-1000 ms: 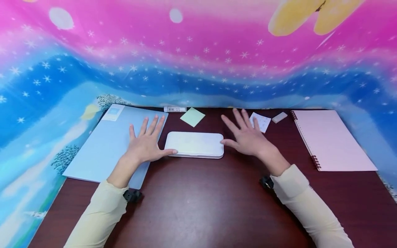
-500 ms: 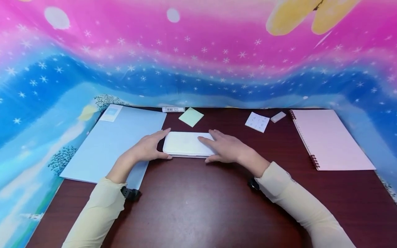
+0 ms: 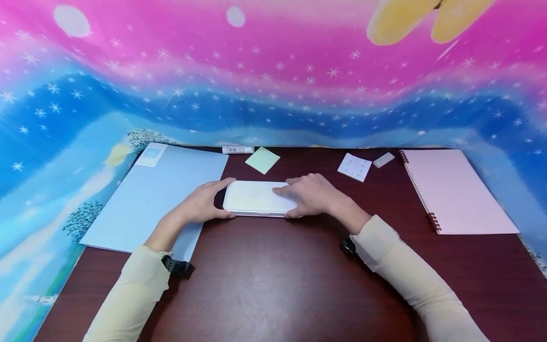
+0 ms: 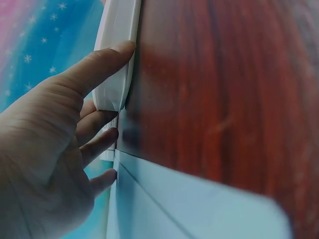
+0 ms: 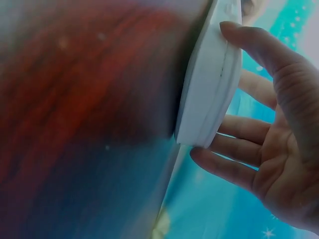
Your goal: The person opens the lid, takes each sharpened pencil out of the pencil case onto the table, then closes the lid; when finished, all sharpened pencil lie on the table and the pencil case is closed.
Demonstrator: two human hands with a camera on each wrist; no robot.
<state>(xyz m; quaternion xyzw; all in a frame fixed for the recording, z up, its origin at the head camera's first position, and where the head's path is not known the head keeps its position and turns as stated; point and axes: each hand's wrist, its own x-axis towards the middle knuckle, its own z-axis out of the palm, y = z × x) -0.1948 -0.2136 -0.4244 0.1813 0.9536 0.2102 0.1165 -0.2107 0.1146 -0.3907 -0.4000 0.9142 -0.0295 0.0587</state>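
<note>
A flat white pencil case (image 3: 256,197), rectangular with rounded corners and a lid seam along its side, lies in the middle of the dark wooden table in the head view. My left hand (image 3: 200,204) holds its left end, thumb on the front side and fingers at the back. At the other end my right hand (image 3: 315,195) grips the case, its thumb low at the front and a finger over the top. In the right wrist view the thumb (image 5: 249,42) presses on the side near the seam, with the fingers round the far side.
A light blue folder (image 3: 162,190) lies under the left forearm. Along the back are a glue stick (image 3: 238,149), green sticky notes (image 3: 262,160), a patterned white paper square (image 3: 354,167) and an eraser (image 3: 383,160). A pink spiral notebook (image 3: 461,194) lies at right.
Both hands were spread beside the pencil case; they have closed in on its two ends. The right hand moved left onto it, and its grip has drawn in since half a second ago.
</note>
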